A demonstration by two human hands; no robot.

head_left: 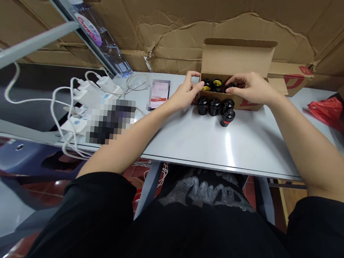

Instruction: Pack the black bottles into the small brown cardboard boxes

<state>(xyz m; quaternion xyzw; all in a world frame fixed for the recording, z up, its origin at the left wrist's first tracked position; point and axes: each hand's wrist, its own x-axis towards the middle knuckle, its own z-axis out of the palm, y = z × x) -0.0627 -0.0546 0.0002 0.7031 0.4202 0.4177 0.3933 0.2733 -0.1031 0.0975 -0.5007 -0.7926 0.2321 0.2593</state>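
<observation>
Fingers of right hand (248,86) bent down into open cardboard box (237,58), at a black part (230,86); grip unclear. Left hand (188,91) at box's left end, thumb and forefinger spread moderately. Box on white table (189,140), more black parts inside; four black canisters (214,107) stand just before it.

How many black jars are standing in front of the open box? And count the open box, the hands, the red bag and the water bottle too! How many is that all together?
Black jars in front: 4
Open box: 1
Hands, left hand and right hand: 2
Red bag: 1
Water bottle: 1
Total: 9
</observation>
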